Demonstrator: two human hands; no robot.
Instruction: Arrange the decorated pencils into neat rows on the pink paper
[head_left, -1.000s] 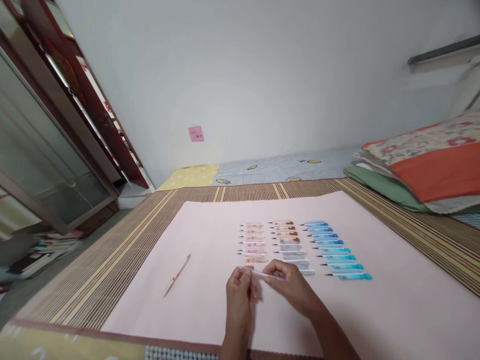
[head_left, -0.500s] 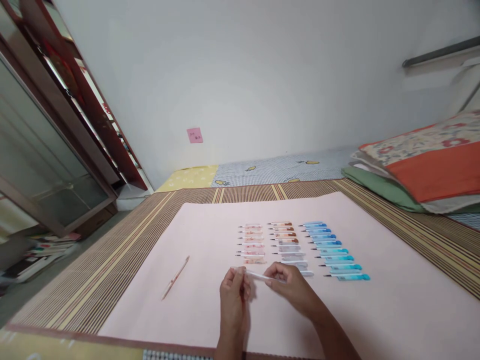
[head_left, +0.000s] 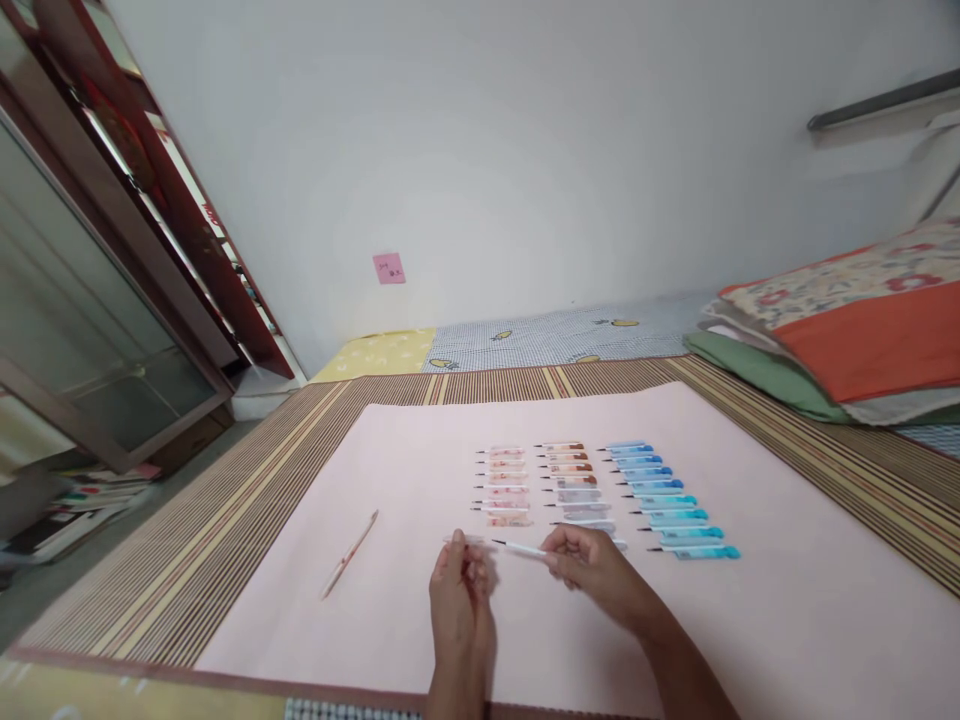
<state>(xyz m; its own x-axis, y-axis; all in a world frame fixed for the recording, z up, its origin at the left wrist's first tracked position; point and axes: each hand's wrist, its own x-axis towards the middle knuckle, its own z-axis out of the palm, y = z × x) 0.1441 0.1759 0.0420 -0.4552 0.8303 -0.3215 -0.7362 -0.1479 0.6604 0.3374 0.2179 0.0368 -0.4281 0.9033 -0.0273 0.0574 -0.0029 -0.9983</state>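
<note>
My left hand [head_left: 456, 585] pinches a small, clear, tube-like piece [head_left: 471, 540] between thumb and fingers. My right hand [head_left: 589, 562] is closed around a slim white pen [head_left: 523, 549], its dark tip pointing left across a short gap at that piece. Just beyond the hands lie three columns of white sticks with dark tips, set among coloured pieces: pinkish pieces [head_left: 507, 490], brown and grey pieces [head_left: 574, 480], and blue pieces [head_left: 660, 500]. The right hand partly hides the near end of the middle column. Off to the left lies a lone pen [head_left: 349, 556] with reddish markings.
Everything lies on a pale pink sheet [head_left: 420, 450] over a striped mat [head_left: 247, 470]. Folded bedding [head_left: 862, 340] is stacked at the right. A white wall [head_left: 525, 180] with a pink note [head_left: 389, 268] stands behind, and a glass-panelled door [head_left: 90, 300] is at left.
The white pen and the clear piece have come apart, exposing the pen's dark tip. My left hand has shifted slightly left and my right hand slightly right.
</note>
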